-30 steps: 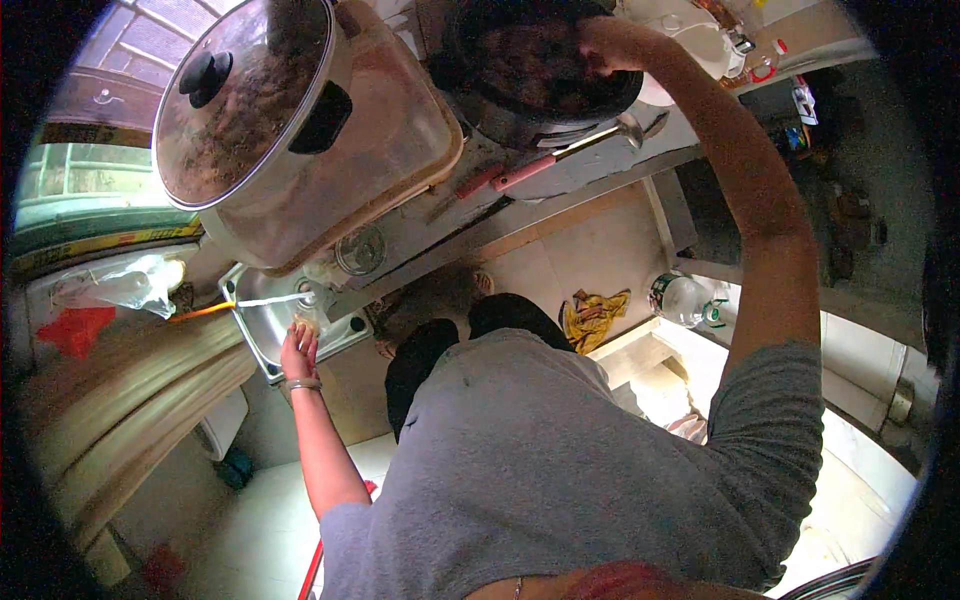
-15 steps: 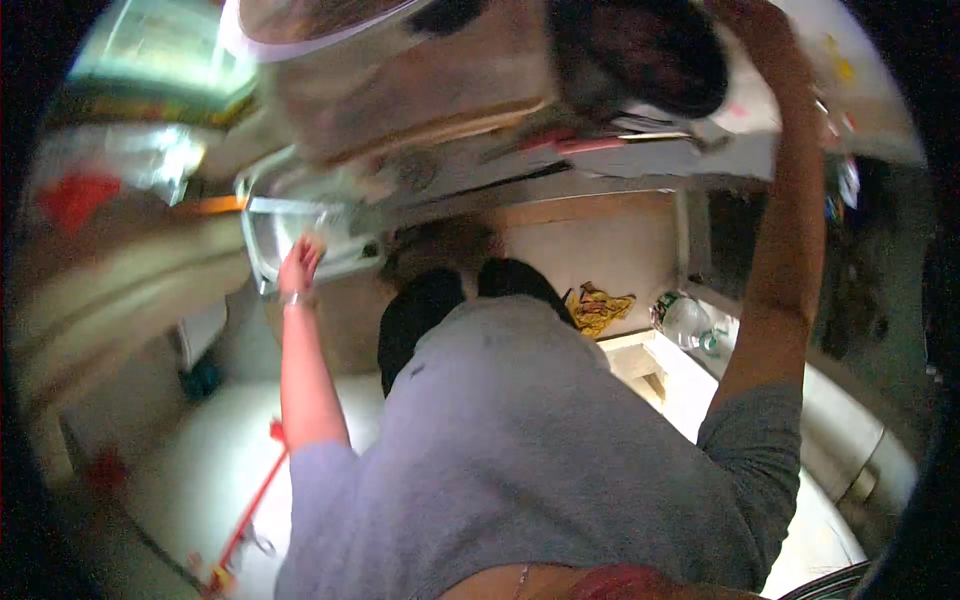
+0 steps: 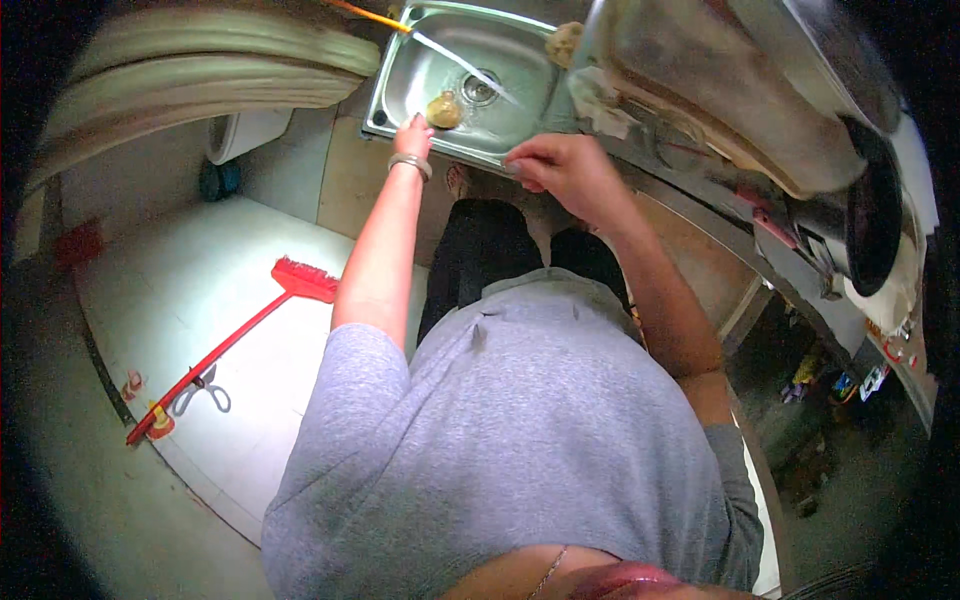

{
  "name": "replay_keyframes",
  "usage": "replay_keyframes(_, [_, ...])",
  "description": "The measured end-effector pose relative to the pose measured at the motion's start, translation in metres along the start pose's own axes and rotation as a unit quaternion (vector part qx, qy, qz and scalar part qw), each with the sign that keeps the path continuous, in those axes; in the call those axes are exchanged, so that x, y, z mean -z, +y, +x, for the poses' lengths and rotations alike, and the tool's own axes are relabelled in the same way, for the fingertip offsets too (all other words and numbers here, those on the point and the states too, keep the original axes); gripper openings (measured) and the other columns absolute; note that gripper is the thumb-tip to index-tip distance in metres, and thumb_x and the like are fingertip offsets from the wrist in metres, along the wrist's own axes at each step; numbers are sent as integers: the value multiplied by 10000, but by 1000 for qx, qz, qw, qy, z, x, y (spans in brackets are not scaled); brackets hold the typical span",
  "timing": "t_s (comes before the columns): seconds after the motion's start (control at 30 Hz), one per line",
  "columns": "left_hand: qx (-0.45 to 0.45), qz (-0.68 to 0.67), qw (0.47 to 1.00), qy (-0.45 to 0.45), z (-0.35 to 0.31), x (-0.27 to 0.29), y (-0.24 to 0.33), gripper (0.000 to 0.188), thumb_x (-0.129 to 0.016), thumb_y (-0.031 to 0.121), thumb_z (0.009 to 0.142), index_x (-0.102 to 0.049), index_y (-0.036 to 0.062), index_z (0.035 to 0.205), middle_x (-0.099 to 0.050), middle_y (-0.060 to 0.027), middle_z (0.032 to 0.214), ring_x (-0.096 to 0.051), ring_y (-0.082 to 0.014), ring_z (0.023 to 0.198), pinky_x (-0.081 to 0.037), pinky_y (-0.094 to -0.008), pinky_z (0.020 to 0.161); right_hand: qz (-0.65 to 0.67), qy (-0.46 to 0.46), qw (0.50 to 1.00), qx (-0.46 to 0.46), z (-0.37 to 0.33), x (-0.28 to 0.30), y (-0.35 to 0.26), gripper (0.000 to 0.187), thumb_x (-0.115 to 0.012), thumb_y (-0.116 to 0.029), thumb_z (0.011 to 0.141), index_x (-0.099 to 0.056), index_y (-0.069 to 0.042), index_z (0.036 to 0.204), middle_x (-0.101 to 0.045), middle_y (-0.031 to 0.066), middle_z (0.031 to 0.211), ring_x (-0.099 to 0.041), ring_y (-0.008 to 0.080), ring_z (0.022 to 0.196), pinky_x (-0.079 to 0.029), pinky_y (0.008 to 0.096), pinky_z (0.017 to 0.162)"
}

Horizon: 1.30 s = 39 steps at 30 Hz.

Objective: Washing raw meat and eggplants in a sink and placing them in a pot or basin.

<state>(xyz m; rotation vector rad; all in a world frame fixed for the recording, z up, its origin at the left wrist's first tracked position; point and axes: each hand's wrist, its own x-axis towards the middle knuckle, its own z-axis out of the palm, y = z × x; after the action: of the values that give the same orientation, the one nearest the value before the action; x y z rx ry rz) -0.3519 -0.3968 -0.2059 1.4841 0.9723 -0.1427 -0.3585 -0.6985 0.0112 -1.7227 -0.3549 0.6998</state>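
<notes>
My left hand (image 3: pixel 414 136) reaches over the front rim of a steel sink (image 3: pixel 530 45). Its fingers are closed against a rounded yellowish-brown lump (image 3: pixel 444 110), which hangs over the basin; its kind I cannot make out. A pale stream of water (image 3: pixel 455 62) runs from an orange tube (image 3: pixel 368 14) toward the drain (image 3: pixel 480 88), passing just beyond the lump. At the sink's front right corner is my right hand (image 3: pixel 560 172), thumb and fingers pinched together. Whatever it may hold is too small or hidden to tell.
A tan rounded scrubber-like object (image 3: pixel 565 44) sits at the sink's right rim. Farther right, a counter carries a large clear container (image 3: pixel 740 90) and a black round object (image 3: pixel 873 205). A red broom (image 3: pixel 235 335) lies on the pale floor at left, near grey-handled scissors (image 3: pixel 203 395).
My view has swung, so the sink now lies ahead. My right hand has come down from the upper right to the sink's front edge. My left hand still holds the lump at the sink.
</notes>
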Motion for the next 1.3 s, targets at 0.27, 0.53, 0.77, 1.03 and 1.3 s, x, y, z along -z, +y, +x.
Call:
replay_keyframes(0.27, [-121, 99, 988, 1, 73, 30, 0, 397, -551, 145, 854, -500, -31, 1206, -595, -139, 1116, -566, -167, 981, -424, -267, 861, 293, 86, 913, -272, 202, -75, 147, 186, -563, -145, 859, -640, -7, 956, -645, 100, 798, -617, 176, 655, -515, 283, 604])
replay_keyframes(0.53, [-96, 181, 975, -83, 134, 40, -8, 390, -520, 113, 849, -492, 22, 1227, -559, -177, 1176, -559, -236, 1062, -421, -311, 908, 281, 218, 867, -348, 361, -95, 230, 206, -460, -111, 849, -584, 52, 866, -613, 165, 764, -620, 258, 624, -537, 353, 544])
replay_keyframes(0.77, [-135, 160, 972, -103, 156, 21, -9, 406, -535, 118, 847, -481, 28, 1240, -548, -171, 1198, -534, -266, 1099, -406, -335, 937, -52, 103, 926, -360, 429, -110, 254, 314, -525, -319, 858, -650, -34, 898, -645, 129, 776, -621, 266, 645, -496, 386, 606])
replay_keyframes(1.03, [-303, 187, 934, 45, 185, 47, 74, 392, -651, 94, 732, -517, 105, 1100, -523, -151, 1003, -512, -337, 969, -419, -415, 837, -382, -1, 888, -254, 431, -98, 211, 380, -616, -360, 816, -623, -58, 1046, -649, 162, 911, -638, 272, 798, -490, 377, 717])
replay_keyframes(1.3, [-384, 368, 764, 365, 337, 70, 273, 427, -380, 288, 944, -466, 4, 1251, -536, -185, 1212, -500, -292, 1129, -341, -396, 978, 157, 105, 905, -382, 408, -118, 214, 254, -548, -116, 875, -572, -20, 1109, -631, 111, 945, -632, 207, 793, -524, 302, 689])
